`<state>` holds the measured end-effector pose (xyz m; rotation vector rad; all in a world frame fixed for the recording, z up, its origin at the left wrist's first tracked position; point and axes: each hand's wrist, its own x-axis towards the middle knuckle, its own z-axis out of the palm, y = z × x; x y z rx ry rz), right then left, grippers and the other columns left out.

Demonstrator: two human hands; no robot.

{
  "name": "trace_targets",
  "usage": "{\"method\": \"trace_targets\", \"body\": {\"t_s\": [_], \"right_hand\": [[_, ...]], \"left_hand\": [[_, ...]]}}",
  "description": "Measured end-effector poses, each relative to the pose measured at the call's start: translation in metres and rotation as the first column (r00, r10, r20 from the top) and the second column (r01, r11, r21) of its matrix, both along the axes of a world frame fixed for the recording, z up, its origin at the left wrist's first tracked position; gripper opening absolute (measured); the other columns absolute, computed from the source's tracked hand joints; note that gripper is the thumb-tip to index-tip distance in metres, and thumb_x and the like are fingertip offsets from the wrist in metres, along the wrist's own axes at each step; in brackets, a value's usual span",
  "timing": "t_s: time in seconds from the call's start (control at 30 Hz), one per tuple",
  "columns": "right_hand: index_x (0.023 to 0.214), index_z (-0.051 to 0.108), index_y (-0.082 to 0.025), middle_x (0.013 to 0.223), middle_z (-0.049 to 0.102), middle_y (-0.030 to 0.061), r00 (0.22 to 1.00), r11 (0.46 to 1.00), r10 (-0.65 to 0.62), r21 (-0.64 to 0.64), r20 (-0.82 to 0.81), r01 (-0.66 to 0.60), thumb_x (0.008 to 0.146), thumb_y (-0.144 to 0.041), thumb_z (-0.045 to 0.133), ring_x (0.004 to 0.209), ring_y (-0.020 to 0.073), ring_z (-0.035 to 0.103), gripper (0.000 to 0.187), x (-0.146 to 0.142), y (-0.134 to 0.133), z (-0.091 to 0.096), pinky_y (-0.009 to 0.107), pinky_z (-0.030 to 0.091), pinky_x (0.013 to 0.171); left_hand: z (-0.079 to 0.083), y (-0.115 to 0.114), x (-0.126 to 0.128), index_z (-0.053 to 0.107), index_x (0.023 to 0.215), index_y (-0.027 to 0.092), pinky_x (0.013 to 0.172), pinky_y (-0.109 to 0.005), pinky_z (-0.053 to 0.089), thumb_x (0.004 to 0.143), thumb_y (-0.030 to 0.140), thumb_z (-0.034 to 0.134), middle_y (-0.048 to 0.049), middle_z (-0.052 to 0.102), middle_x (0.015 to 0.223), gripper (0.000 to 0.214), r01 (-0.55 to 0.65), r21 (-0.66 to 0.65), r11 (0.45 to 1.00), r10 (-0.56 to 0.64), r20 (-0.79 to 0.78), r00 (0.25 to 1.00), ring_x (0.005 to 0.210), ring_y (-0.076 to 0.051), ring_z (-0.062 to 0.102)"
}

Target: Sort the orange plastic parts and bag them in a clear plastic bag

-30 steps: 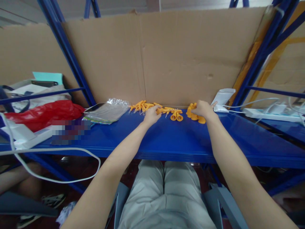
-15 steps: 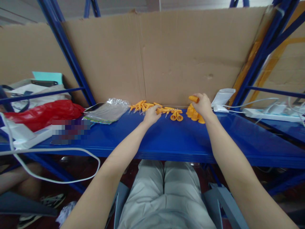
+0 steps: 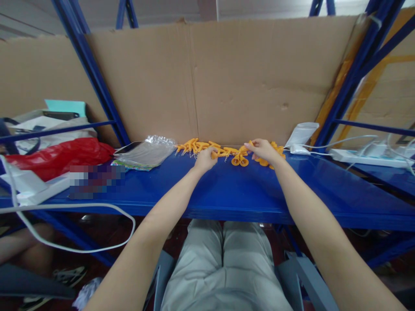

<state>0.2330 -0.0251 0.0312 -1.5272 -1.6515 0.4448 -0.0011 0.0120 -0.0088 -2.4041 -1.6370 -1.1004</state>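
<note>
Small orange plastic parts with little chains (image 3: pixel 194 145) lie in a row at the back of a blue shelf (image 3: pixel 227 190), against a cardboard sheet. My left hand (image 3: pixel 205 158) rests on the row with its fingers curled round one orange part. My right hand (image 3: pixel 263 149) reaches left over a small heap of orange caps (image 3: pixel 275 156) and pinches an orange piece close to a pair of orange cones (image 3: pixel 240 160). The two hands are about a hand's width apart.
A stack of clear plastic bags (image 3: pixel 145 151) lies left of the orange parts, with a red bag (image 3: pixel 61 156) farther left. A white charger (image 3: pixel 300 137), cables and a power strip (image 3: pixel 369 157) sit on the right. Blue rack posts (image 3: pixel 94 82) flank the cardboard. My knees show below the shelf.
My right hand lifted an orange piece from the heap on the right and carried it left toward the middle of the row. My left hand stayed where it was.
</note>
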Motion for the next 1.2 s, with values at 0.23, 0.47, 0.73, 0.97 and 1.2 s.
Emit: {"method": "trace_targets", "body": {"t_s": [0.23,0.47,0.73,0.97,1.2], "right_hand": [[0.099,0.063,-0.011,0.101,0.076,0.0141,0.986,0.982,-0.011,-0.190,-0.167,-0.021,0.102,-0.036,0.050,0.045,0.0048,0.055,0.028,-0.018,-0.007,-0.002,0.015,0.040,0.038],[0.106,0.064,-0.010,0.105,0.075,0.0159,0.990,0.971,-0.054,-0.236,-0.130,0.022,0.102,-0.033,0.050,0.044,0.0051,0.055,0.027,-0.015,-0.004,-0.002,0.015,0.037,0.038],[0.104,0.064,-0.014,0.103,0.076,0.0142,0.968,0.969,-0.011,-0.242,-0.250,-0.052,0.100,-0.037,0.051,0.050,0.0094,0.063,0.027,-0.012,-0.002,-0.006,0.018,0.044,0.042],[0.102,0.065,-0.016,0.103,0.076,0.0142,0.957,0.963,0.021,-0.251,-0.291,-0.097,0.099,-0.042,0.053,0.057,0.0130,0.068,0.028,-0.009,0.000,-0.008,0.021,0.049,0.049],[0.093,0.063,-0.017,0.103,0.076,0.0145,0.946,0.948,0.093,-0.263,-0.309,-0.179,0.095,-0.034,0.061,0.056,0.0143,0.069,0.018,-0.012,-0.005,-0.010,0.024,0.053,0.053]], "left_hand": [[0.001,-0.002,0.000,0.073,0.108,0.016,0.096,-0.033,0.053,0.075,0.009,0.061,-0.0075,0.076,0.108,0.035,0.014,-0.023,1.000,-0.015,-0.022,1.000,0.103,-0.024,0.069],[0.006,-0.006,0.000,0.073,0.110,0.016,0.094,-0.031,0.053,0.076,0.010,0.063,-0.0076,0.076,0.106,0.035,-0.028,-0.078,0.997,0.025,-0.040,0.999,0.103,-0.023,0.069],[0.001,0.000,-0.003,0.073,0.108,0.015,0.088,-0.033,0.055,0.073,0.012,0.065,-0.0080,0.076,0.099,0.036,-0.034,-0.025,0.999,0.034,-0.032,0.999,0.094,-0.024,0.070],[-0.001,0.003,-0.005,0.074,0.107,0.016,0.084,-0.031,0.055,0.071,0.011,0.065,-0.0072,0.076,0.092,0.038,-0.046,-0.041,0.998,0.045,-0.026,0.999,0.092,-0.024,0.070],[0.002,-0.002,-0.002,0.075,0.106,0.016,0.087,-0.031,0.056,0.074,0.011,0.064,-0.0077,0.077,0.097,0.034,-0.042,-0.057,0.998,0.040,-0.036,0.999,0.093,-0.024,0.071]]}}
